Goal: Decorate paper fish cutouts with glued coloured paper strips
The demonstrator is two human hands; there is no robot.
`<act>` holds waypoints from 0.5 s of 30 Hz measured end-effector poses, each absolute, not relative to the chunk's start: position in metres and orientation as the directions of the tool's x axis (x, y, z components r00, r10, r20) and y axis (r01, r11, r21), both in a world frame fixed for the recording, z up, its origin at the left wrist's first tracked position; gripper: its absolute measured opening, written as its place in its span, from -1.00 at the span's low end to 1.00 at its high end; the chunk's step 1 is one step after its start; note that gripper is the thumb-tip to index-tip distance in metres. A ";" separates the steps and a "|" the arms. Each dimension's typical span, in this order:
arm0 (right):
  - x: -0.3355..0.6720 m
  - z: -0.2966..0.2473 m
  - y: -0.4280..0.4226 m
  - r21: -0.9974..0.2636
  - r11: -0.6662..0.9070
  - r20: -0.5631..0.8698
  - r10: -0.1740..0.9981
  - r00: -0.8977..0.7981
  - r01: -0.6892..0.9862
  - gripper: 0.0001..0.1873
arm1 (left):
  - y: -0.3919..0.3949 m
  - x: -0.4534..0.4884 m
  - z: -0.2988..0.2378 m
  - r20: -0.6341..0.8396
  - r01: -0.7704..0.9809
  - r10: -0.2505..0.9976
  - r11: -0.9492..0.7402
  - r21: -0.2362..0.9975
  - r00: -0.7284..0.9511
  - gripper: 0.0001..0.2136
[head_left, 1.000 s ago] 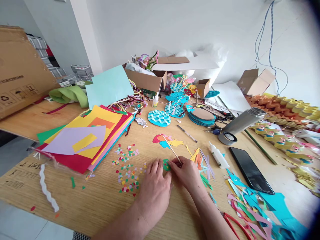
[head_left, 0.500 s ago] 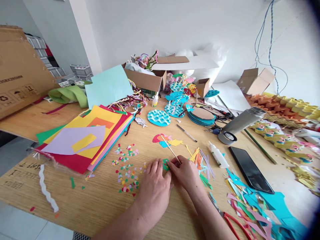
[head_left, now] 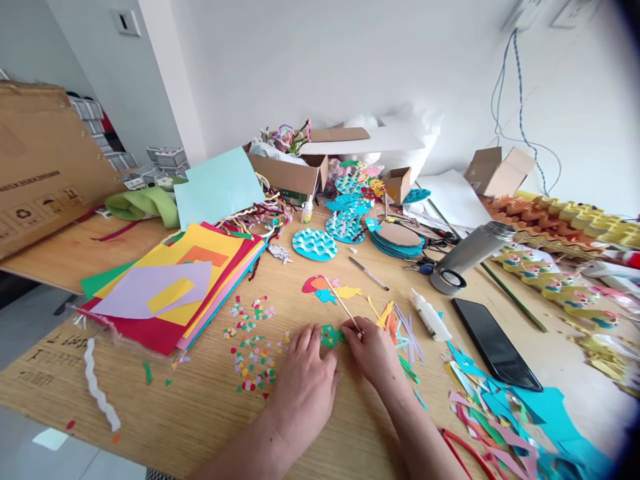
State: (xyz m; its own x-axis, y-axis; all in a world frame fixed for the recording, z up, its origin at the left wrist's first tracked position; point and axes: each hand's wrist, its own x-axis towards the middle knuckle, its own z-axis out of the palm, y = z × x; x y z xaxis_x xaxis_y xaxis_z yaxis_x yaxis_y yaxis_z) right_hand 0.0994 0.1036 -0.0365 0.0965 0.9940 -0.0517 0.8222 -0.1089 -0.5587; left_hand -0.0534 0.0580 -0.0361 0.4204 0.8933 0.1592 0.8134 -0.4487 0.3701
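A green paper fish (head_left: 328, 335) with small coloured pieces on it lies flat on the table between my hands. My left hand (head_left: 307, 373) rests palm down at its left edge, fingers stretched out and holding nothing. A thin wooden stick (head_left: 341, 301) is pinched in my right hand (head_left: 373, 350), its free end pointing away over several cut paper fish (head_left: 327, 289) in red, orange, blue and yellow. My right fingertips are at the green fish's right end; whether they touch it I cannot tell. Small paper dots and triangles (head_left: 255, 353) are scattered left of my left hand.
Coloured paper sheets (head_left: 175, 287) are stacked at left. To the right lie paper strips (head_left: 387, 320), a white glue bottle (head_left: 431, 317), a black phone (head_left: 495, 343), blue scraps (head_left: 550, 420) and red-handled scissors (head_left: 465, 453). A grey flask (head_left: 473, 250) lies behind the phone.
My left fingers have moved back off the green fish, so more of it shows. The right hand still pinches the stick. The camera view has shifted a little.
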 end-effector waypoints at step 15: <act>0.098 -0.034 0.097 -0.487 -0.050 -0.024 0.999 0.043 0.872 -0.76 | 0.078 -0.069 -0.027 0.361 0.813 0.912 -0.354 0.461 0.193 -0.80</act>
